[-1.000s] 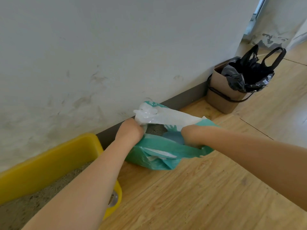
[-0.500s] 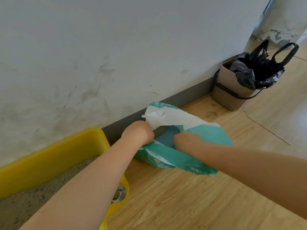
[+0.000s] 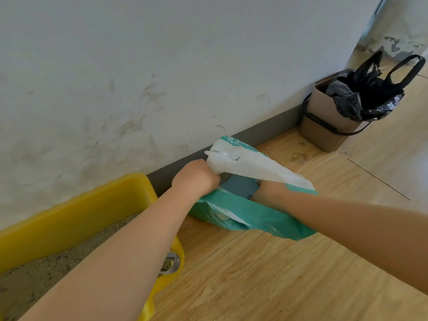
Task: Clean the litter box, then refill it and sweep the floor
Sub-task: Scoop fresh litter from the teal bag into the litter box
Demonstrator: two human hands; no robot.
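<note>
I am gripping the upper flap of the teal litter bag point(image 3: 250, 212) in my left hand point(image 3: 196, 179), while my right hand point(image 3: 269, 189) is reaching into its mouth, fingers hidden; the bag is lying just right of the yellow litter box point(image 3: 76, 214), mouth facing me

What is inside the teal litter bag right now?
Grey litter grains show at the mouth of the teal litter bag, beside a dark blue inner surface. The right hand reaches in; its fingers and the bag's depth are covered.
</note>
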